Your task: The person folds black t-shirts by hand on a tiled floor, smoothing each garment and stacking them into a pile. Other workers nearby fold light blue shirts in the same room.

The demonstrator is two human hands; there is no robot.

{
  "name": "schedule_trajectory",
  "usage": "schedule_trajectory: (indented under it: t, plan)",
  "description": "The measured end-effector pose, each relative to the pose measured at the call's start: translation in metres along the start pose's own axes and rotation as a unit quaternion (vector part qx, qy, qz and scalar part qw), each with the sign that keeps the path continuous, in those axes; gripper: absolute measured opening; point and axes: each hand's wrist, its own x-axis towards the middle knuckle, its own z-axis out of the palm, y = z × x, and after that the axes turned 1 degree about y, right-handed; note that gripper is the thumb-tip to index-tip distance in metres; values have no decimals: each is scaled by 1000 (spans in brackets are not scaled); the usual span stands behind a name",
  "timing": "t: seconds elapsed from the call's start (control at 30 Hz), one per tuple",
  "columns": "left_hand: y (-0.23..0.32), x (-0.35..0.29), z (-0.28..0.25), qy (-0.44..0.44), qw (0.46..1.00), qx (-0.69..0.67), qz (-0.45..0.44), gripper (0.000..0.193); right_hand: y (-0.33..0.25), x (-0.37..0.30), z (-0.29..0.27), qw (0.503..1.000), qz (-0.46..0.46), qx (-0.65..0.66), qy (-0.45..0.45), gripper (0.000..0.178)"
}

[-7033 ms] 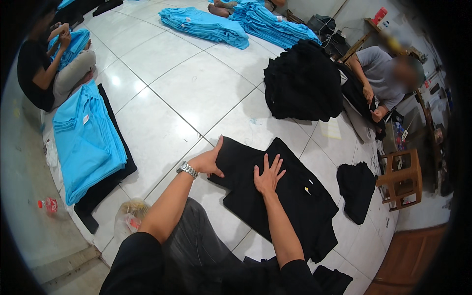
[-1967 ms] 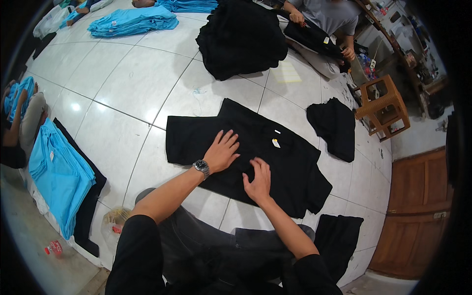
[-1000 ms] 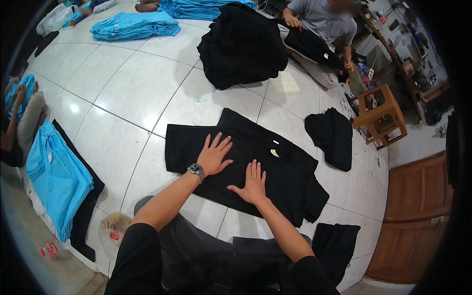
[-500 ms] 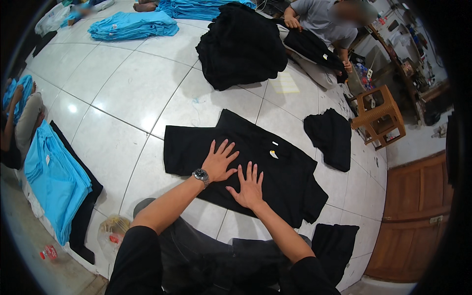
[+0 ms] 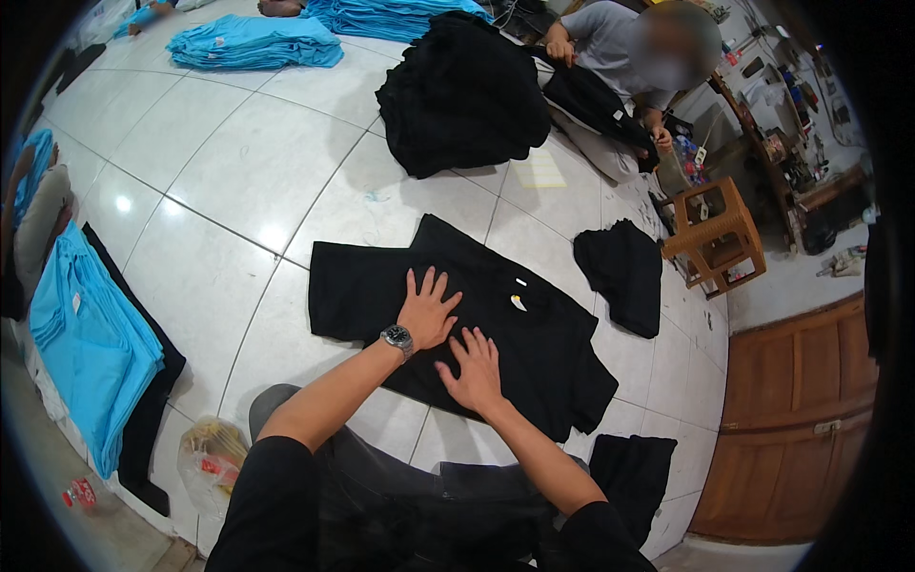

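Note:
A black short-sleeved shirt (image 5: 543,357) lies spread on the tiled floor in front of me, with a small white tag and a yellow-and-white mark on its upper side. My left hand (image 5: 428,310), a watch on its wrist, presses flat on the cloth with fingers spread. Just right of it and nearer to me, my right hand (image 5: 476,375) rests on the same shirt, palm down and fingers stretched out. Neither hand grips the cloth. The shirt's underside is hidden.
Folded black garments lie to the right (image 5: 620,276) and near my right knee (image 5: 634,477). Beyond stands a large black garment pile (image 5: 462,95); a co-worker (image 5: 610,48) beside it handles black cloth. Blue garments (image 5: 91,334) lie left, near a plastic bag (image 5: 212,458). A brown stool (image 5: 715,229) stands right.
My left hand has slid a little to the right over the shirt. The right hand has drawn slightly toward me, its fingers closer together. The whole view has shifted a bit.

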Motion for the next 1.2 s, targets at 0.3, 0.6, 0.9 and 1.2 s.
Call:
schedule_trajectory:
  t: [0.3, 0.6, 0.9, 1.2]
  plan:
    - [-40, 2, 4, 25, 999, -21, -27, 71, -1, 23, -4, 991, 60, 15, -121, 155]
    - [-38, -3, -12, 1, 1000, -20, -19, 75, -2, 26, -15, 983, 82, 28, -159, 161]
    - [-34, -61, -83, -120, 976, -152, 96, 24, -2, -13, -14, 985, -46, 163, 38, 60]
    - [-36, -85, -65, -129, 982, -94, 105, 13, -15, -20, 18, 974, -120, 182, 57, 21]
